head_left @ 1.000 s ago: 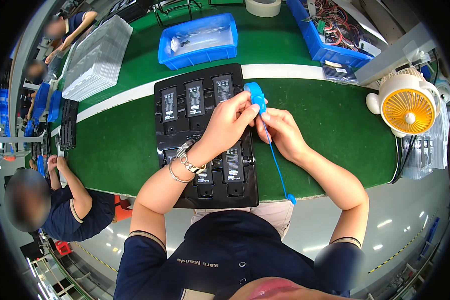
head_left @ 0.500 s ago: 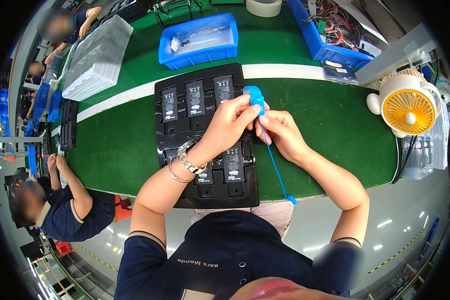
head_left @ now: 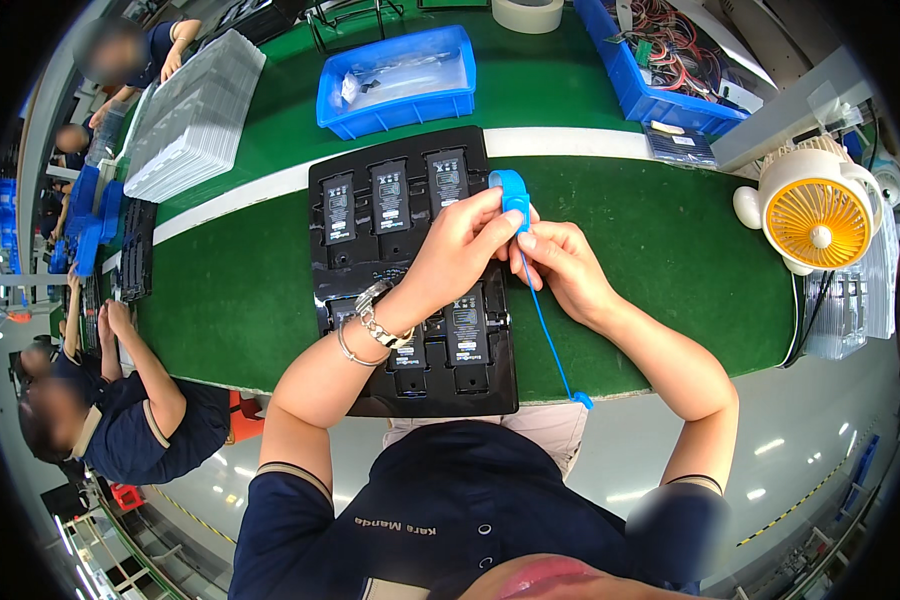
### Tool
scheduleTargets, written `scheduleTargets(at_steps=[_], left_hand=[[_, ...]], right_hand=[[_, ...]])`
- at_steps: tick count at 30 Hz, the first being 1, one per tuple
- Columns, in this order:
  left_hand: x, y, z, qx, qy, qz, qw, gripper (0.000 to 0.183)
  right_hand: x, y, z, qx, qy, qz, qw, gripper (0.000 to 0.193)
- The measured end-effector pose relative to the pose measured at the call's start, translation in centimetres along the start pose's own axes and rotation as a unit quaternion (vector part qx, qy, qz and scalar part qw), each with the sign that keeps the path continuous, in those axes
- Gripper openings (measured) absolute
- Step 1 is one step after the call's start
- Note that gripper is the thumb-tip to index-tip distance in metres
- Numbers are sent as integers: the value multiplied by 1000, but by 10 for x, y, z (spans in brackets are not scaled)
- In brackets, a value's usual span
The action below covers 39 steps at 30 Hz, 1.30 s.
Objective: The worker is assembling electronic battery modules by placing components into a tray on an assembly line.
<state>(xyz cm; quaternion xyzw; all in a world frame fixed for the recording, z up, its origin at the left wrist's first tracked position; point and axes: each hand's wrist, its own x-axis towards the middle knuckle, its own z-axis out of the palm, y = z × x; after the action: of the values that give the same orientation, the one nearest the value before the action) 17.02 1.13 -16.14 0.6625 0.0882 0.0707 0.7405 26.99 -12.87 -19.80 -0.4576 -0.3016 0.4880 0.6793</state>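
Blue looped band [head_left: 516,190], smooth, pinched in left hand [head_left: 467,228]; right hand [head_left: 567,262] closed on thin cord [head_left: 551,335] just below; glossy, moulded black tray [head_left: 502,365] left of the right grip.

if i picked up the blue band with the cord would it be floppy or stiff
The blue band is probably flexible: it curves into a loop by the left hand. Its blue cord would likely trail or swing, being thin and running well past the right hand.

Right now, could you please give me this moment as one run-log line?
left hand: holding blue strap | right hand: at upper blue cord | black tray: on green table
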Motion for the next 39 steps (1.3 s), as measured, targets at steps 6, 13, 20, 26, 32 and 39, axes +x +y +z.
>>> scheduleTargets(at_steps=[6, 13, 20, 26, 32, 39], left_hand=[[0, 0, 1, -20, -6, 0, 1000, 21], [-1, 3, 1, -18, -10, -4, 1000, 21], [-2, 5, 0, -13, -12, -11, 1000, 22], [-2, 3, 0, -30, -11, -13, 999, 22], [-2, 3, 0, -20, -12, -11, 1000, 22], [-2, 5, 0, -21, -18, -12, 1000, 21]], right_hand=[[0, -2, 1, -3, 5, 3, 1000, 37], [-1, -1, -5, -12, -31, 0, 999, 37], [-1, -1, -1, -7, -26, 4, 1000, 36], [-1, 1, 0, -5, -3, 7, 1000, 36], [-2, 0, 1, -6, -6, 9, 1000, 36], [-2, 1, 0, -11, -5, 8, 1000, 36]])
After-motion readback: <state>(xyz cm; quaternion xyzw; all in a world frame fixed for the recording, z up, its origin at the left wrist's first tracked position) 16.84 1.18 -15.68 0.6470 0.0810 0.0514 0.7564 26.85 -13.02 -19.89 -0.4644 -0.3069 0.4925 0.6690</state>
